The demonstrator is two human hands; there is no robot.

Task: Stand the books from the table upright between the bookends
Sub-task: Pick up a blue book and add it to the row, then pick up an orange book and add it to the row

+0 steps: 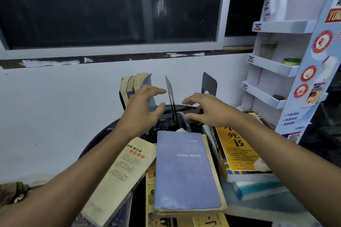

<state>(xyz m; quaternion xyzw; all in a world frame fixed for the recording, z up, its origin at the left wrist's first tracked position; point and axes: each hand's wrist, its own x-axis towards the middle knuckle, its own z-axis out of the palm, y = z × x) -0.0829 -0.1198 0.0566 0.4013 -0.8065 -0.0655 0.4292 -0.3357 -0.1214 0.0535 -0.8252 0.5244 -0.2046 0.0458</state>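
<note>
Left hand (pixel 145 108): we see it raised over the back of the counter (pixel 99 140), fingers spread and lightly bent, holding nothing. Its index tip is just beside the middle bookend; we cannot tell whether they touch.
Right hand (pixel 208 110): raised at the same height, palm down, fingers spread and reaching left, holding nothing.
Middle bookend (pixel 170 97): thin dark plate, upright, seen nearly edge-on, between the 2 hands.
Right bookend (pixel 209 84): dark plate with rounded corners and 1 hole, upright, behind the right hand.
Standing books (pixel 133 84): worn, with yellowed pages, upright to the left of the middle bookend and partly hidden by the left hand. We cannot count them.
Blue book (pixel 186 171): lies flat, cover up, titled "HANYU PINYIN", on top of a stack in the near middle.
Cream book (pixel 120 177): lies flat and skewed, just left of the blue book.
Yellow book (pixel 239 155): lies flat to the right of the blue book, on another book, below the right forearm.
Counter: dark, with a rounded rim, against a white wall.
Display rack (pixel 273 64): white, with sloped shelves, at the right.
</note>
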